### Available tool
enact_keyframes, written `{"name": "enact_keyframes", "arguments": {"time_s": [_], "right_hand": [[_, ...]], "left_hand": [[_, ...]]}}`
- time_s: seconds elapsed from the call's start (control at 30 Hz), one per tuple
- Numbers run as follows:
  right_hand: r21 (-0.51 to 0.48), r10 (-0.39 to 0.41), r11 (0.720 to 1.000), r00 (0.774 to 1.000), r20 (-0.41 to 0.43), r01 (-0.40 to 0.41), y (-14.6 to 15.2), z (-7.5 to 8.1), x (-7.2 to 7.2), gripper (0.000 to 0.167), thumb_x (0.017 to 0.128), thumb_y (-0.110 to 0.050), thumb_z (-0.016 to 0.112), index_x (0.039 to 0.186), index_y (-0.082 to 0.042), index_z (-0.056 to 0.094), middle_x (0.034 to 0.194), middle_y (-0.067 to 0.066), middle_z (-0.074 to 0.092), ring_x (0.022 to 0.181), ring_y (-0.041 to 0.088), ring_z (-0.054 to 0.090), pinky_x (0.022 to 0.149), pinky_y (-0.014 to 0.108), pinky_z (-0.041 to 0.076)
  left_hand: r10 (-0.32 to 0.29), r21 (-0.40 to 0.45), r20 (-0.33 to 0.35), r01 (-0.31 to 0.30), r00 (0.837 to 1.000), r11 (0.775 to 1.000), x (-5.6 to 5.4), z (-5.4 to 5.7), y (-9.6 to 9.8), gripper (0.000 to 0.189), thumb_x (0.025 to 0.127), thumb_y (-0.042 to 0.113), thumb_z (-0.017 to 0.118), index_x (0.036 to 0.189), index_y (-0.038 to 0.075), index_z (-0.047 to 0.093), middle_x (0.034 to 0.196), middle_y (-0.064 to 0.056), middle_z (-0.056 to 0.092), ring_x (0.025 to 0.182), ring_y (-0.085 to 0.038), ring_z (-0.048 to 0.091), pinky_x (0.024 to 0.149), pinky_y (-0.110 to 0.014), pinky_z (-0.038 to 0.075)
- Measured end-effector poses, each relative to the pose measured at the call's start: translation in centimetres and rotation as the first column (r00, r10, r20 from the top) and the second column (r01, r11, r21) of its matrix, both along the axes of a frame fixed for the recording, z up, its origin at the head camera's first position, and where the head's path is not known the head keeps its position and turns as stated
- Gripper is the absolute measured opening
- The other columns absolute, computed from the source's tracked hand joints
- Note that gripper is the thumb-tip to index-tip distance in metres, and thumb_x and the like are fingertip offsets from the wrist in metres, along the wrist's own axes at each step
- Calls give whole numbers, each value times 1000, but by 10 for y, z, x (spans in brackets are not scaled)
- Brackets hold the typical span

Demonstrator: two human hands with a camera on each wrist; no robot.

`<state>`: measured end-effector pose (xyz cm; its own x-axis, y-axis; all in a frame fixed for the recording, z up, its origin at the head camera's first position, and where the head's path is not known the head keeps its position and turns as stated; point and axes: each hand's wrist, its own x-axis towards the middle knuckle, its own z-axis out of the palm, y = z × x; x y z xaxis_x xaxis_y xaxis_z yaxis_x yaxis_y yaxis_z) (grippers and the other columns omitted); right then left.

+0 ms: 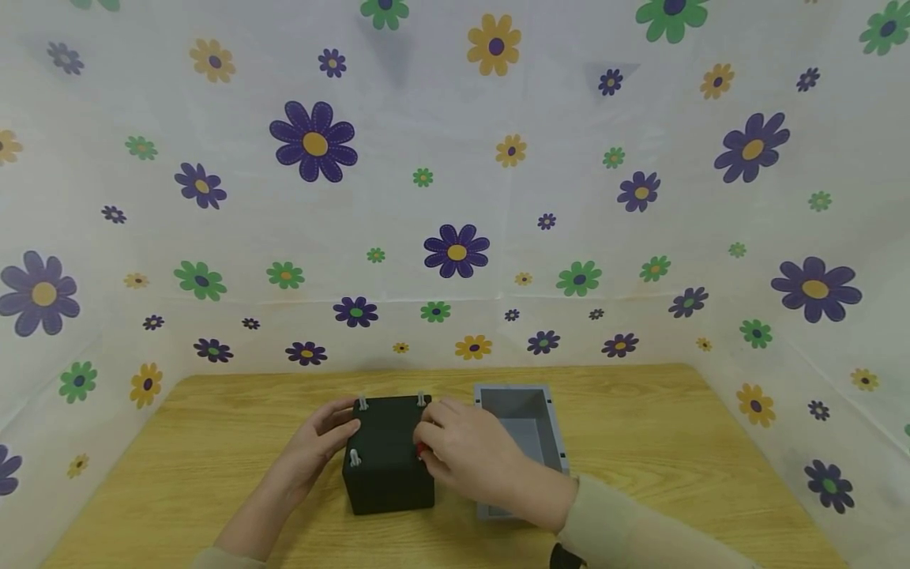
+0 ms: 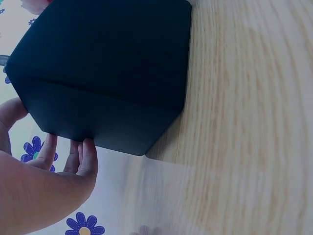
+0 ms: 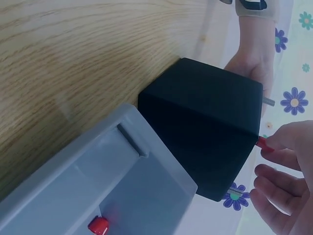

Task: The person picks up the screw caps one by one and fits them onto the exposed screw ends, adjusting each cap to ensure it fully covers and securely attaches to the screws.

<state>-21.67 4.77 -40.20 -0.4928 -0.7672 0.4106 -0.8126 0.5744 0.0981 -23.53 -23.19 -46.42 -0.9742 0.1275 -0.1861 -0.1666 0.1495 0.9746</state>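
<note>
A black box [image 1: 387, 446] stands on the wooden table, with upright metal pins [image 1: 355, 457] showing at three corners of its top. My left hand [image 1: 313, 446] holds it at the left side, thumb at the top edge and fingers along the side face. Between thumb and fingers, my right hand [image 1: 469, 446] pinches a small red cap [image 3: 264, 143] at the near right corner of the top. The cap sits right at that corner, and the pin there is hidden. In the right wrist view, the other right fingers hang loosely curled beside another pin [image 3: 236, 191].
A grey plastic bin [image 1: 512, 388] stands just right of the box, partly behind my right forearm. Another red cap [image 3: 99, 225] lies inside it. A white flower-patterned curtain [image 1: 455, 174] encloses the table at the back and sides.
</note>
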Motion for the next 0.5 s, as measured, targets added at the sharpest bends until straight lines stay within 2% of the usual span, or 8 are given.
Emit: {"name": "enact_keyframes", "arguments": {"time_s": [0.3,0.5], "right_hand": [[23,-34,999,999,9,33,6,1,-3,14,92,-25,83,103,-21,75,103,-5,67,92,9,61,74,19,56],[39,-36,999,999,-4,36,11,0,-4,16,93,-24,83,106,-20,75,103,-4,66,92,11,60,75,21,56]], "left_hand": [[-7,0,-8,7,1000,1000,1,2,0,62,110,24,58,163,3,33,165,-25,39,124,-6,58,98,-11,48],[-6,-2,-1,6,1000,1000,2,1,-1,62,110,24,58,163,4,34,164,-24,40,124,-7,59,99,-12,48]]}}
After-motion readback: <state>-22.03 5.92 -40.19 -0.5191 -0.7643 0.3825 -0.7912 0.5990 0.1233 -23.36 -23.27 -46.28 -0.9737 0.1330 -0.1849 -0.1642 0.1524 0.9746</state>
